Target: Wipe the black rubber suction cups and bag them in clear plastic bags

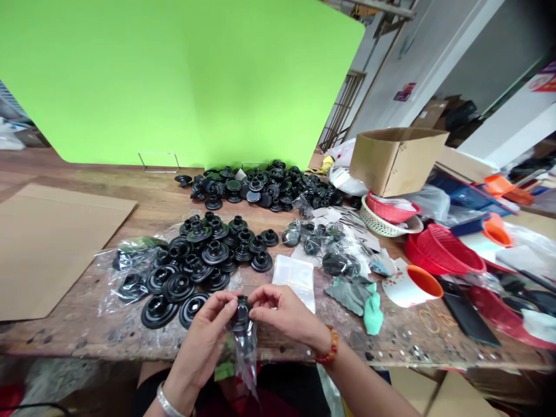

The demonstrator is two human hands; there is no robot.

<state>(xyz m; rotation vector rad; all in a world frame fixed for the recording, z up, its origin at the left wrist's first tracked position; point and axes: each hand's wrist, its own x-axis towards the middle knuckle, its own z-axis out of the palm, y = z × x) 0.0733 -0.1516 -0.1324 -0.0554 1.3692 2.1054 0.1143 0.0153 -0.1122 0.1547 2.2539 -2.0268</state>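
Observation:
Between my two hands, at the table's front edge, is a black round plastic part (240,317) with a clear plastic bag (246,353) around or below it, the bag's end hanging past the edge. My left hand (207,324) pinches the part from the left. On the other side the fingers of my right hand (284,313) are closed at its top right. A heap of black stepped discs (215,253) lies just beyond my hands. Right of the heap is a stack of flat clear bags (294,275). Some bagged black parts (132,286) lie at the left.
Behind is a second pile of black parts (269,185) before a green board (191,75). Cardboard (52,243) lies left. On the right are bagged parts (334,263), a grey-green cloth (351,295), a tape roll (403,286), a phone (469,313), red baskets (447,249) and a carton (391,162).

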